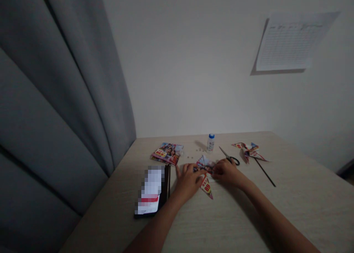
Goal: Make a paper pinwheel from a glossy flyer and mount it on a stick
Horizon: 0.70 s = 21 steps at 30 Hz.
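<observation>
Between my hands lies a printed paper pinwheel (206, 186), its blades partly folded and one red-and-yellow point sticking out toward me. My left hand (188, 182) presses on its left side, with the fingertips resting on the paper near the middle. From the right, my right hand (227, 173) pinches the paper's edge, its fingers closed together. What lies under the right fingertips is hidden. Just beyond the right hand are scissors (229, 158) with dark handles, blades pointing away to the left.
A finished paper pinwheel (250, 153) on a dark stick (266, 172) lies at the right. Behind my hands stands a small blue-capped bottle (210, 144), with tiny bits scattered near it. Printed paper squares (167, 153) and a lit phone (151, 194) are at the left, beside dark sticks (168, 172).
</observation>
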### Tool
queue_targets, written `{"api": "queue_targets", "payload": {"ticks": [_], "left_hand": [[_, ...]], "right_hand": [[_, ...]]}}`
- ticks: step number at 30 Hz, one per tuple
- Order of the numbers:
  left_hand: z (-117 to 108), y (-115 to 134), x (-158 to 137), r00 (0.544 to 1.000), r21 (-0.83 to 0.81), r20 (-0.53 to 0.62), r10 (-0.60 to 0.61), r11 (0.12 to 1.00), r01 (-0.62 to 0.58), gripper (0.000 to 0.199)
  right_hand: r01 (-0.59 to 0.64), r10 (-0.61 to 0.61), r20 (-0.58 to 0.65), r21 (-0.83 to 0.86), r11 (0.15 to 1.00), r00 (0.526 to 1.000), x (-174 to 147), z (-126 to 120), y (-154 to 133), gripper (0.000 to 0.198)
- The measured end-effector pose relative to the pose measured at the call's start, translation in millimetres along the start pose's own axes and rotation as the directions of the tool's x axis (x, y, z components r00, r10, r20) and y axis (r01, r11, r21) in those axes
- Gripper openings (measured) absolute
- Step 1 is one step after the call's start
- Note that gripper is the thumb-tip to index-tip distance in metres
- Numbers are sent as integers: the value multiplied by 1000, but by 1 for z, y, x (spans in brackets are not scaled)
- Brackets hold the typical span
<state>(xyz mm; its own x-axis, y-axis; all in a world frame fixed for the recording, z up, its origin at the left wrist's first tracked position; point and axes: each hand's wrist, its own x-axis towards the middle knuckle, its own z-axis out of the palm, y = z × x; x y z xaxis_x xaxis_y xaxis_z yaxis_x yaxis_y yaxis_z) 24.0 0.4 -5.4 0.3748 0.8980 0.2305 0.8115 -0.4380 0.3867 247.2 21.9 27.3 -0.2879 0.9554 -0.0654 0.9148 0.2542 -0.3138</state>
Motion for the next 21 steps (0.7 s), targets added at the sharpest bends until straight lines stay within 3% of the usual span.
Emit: {"api": "queue_targets", "payload": {"ticks": [11, 21], "left_hand": [[-5, 4, 0, 999, 30, 50, -18, 999, 16, 36], [-8, 5, 0, 998, 26, 56, -10, 1000, 8, 32]], "right_hand": [[10, -10, 13, 23, 1000, 1000, 0, -2, 2, 24], [132, -137, 52, 86, 987, 989, -9, -10, 5, 32]]}}
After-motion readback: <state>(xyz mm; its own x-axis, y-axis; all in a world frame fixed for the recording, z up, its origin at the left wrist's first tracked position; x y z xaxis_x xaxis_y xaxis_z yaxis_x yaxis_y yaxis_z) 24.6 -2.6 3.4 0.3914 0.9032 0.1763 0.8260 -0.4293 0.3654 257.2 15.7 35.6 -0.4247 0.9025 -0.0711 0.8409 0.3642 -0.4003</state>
